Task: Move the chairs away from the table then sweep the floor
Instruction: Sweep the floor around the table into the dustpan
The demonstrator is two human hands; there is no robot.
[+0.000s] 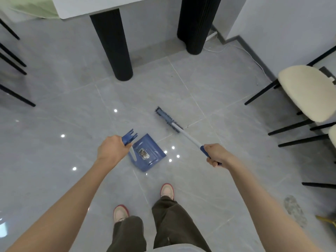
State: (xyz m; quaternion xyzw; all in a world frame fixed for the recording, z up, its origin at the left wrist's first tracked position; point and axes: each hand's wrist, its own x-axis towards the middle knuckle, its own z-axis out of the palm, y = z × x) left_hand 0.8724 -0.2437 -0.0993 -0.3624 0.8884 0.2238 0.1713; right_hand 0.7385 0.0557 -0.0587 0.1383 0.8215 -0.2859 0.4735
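My left hand [111, 149] grips the blue top of the dustpan's upright handle. The blue dustpan [148, 153] rests on the grey tiled floor [209, 91] just right of that hand, with a small scrap of litter lying in it. My right hand [217, 154] grips the blue grip of a white broom handle. The blue broom head [167, 118] lies on the floor ahead of the dustpan, a short gap between them. The white table [101, 6] stands at the top on two thick black legs. A cream-seated chair [309, 91] stands off to the right, away from the table.
Thin black chair legs [12, 60] stick in from the left edge. More black chair legs [300, 140] crowd the right side. A white cable [241, 50] runs along the wall behind the right table leg. A grey smudge [294, 210] marks the floor at lower right. My feet stand below the dustpan.
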